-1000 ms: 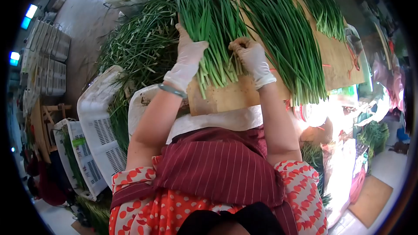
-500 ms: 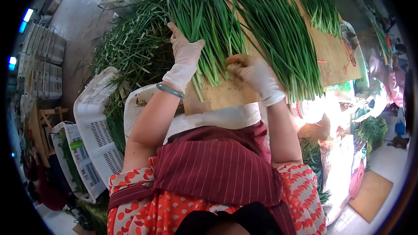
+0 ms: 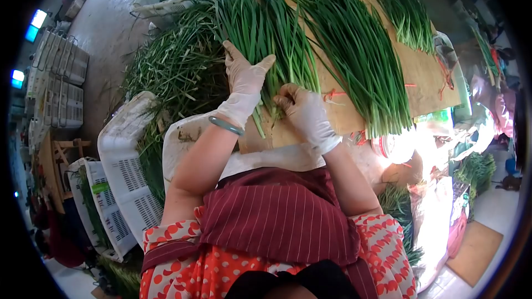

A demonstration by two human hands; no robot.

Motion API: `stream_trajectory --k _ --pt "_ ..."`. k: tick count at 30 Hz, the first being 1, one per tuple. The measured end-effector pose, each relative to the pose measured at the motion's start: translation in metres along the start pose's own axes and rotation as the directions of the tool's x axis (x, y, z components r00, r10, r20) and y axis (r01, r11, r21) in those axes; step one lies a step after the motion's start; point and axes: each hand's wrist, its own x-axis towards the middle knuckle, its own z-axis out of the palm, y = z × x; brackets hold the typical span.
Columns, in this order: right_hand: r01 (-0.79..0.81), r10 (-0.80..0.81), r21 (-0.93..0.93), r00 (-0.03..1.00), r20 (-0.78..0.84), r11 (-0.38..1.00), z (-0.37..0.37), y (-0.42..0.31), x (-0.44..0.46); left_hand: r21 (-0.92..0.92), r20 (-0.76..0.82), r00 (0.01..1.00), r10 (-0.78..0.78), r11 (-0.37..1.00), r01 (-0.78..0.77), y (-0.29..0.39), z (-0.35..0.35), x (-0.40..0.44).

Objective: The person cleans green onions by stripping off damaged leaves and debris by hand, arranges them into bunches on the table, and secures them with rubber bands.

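Observation:
My left hand (image 3: 246,80), in a pale thin glove, lies with thumb and forefinger spread against the left edge of a loose bunch of garlic chives (image 3: 266,33). My right hand (image 3: 308,115), gloved too, has its fingers bent into a pinch at the pale stem ends of that bunch. Whatever sits between those fingertips is too small to make out. The chives rest on a wooden board (image 3: 338,119). A second neat bunch of chives (image 3: 360,55) lies to the right, with a third bunch (image 3: 404,16) farther back.
Left of the board rises a heap of loose, messy leaves (image 3: 172,61). White plastic crates (image 3: 130,171) stand beside it. Red ties (image 3: 443,72) lie on the board's right side. A white container (image 3: 390,147) sits past the board's front right edge.
My right hand has moved left and down along the stem ends, closer to my left hand. The left hand stays beside the bunch with thumb and forefinger spread. The view has shifted slightly.

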Motion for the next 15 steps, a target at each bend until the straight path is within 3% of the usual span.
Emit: stream_trajectory --k 1,4,8,11,15 --pt "0.046 -0.048 0.109 0.999 0.01 0.993 -0.003 -0.005 -0.003 0.063 -0.02 0.999 0.048 0.997 -0.047 -0.002 0.005 0.002" --pt "0.156 -0.156 0.152 0.988 -0.015 0.976 -0.016 -0.02 -0.01 0.122 -0.062 0.992 0.107 0.988 -0.099 -0.01 0.01 0.004" --pt "0.168 -0.161 0.246 0.986 -0.048 0.955 -0.027 -0.026 -0.019 0.021 -0.048 0.992 0.115 0.993 -0.114 -0.016 0.005 0.006" --pt "0.292 -0.279 0.225 0.956 -0.089 0.93 -0.034 -0.033 -0.024 -0.054 -0.052 0.996 0.069 0.996 -0.072 -0.013 -0.002 0.007" --pt "0.522 -0.534 0.192 0.845 0.018 0.831 -0.057 -0.046 -0.034 -0.268 -0.068 0.997 0.025 0.963 -0.042 -0.023 -0.004 0.01"
